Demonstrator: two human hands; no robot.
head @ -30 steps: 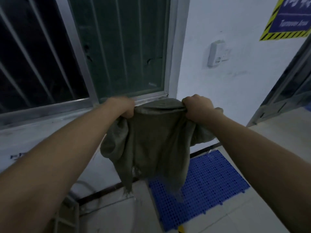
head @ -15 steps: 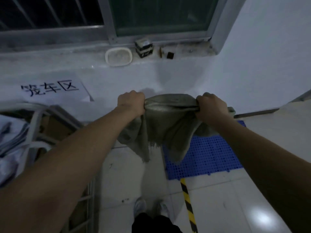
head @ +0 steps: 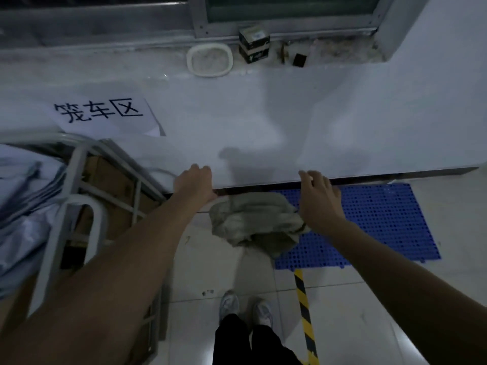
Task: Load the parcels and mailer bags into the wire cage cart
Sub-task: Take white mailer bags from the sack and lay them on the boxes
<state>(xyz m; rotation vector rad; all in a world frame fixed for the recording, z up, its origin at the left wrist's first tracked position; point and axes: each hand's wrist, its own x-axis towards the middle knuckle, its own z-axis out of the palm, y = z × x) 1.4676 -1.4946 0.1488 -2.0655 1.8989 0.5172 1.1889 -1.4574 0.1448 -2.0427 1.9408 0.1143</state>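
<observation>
Our left hand (head: 196,184) and right hand (head: 317,198) hover empty, fingers (head: 307,176) loose, slightly spread, above crumpled cloth (head: 253,219) at blue mat (head: 382,219) edge. Mailer bags (head: 23,185) lie in cart (head: 79,180), far left.

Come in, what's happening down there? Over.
Left hand and right hand: grip open, holding nothing. Crumpled grey-green cloth below them, partly over blue perforated plastic mat. White wire cage cart at left, holding pale mailer bags and cardboard parcels.
</observation>
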